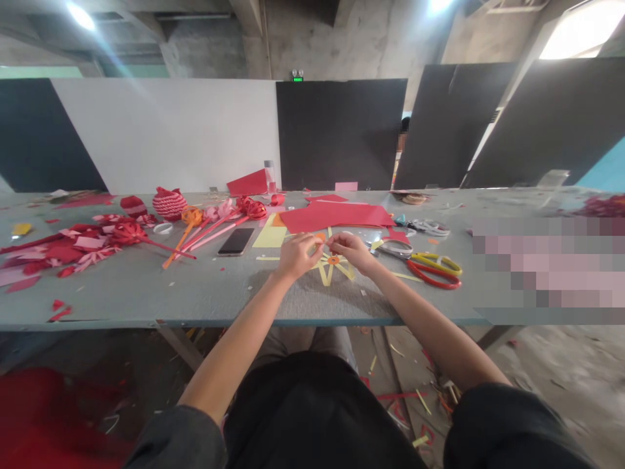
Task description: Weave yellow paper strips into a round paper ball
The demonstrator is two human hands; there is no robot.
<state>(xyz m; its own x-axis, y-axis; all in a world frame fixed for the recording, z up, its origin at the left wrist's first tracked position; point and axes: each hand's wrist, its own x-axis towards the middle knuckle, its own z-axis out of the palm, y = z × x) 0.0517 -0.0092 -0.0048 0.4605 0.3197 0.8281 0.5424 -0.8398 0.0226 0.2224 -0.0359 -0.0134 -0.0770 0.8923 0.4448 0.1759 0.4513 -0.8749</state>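
My left hand (299, 253) and my right hand (349, 250) meet over the grey table (205, 293), both pinched closed on a thin yellow paper strip between them. Just below the fingers lies a yellow paper star (334, 267) made of strips with a small orange disc at its centre. A second orange piece (319, 236) peeks out above my left hand. What the strip joins to is hidden by my fingers.
Red paper sheets (336, 215) lie behind the hands, a yellow sheet (270, 234) and a black phone (236, 241) to the left. Red-and-yellow scissors (434, 268) and tape rolls (394, 247) lie right. Red paper flowers (122, 231) and scraps cover the left side.
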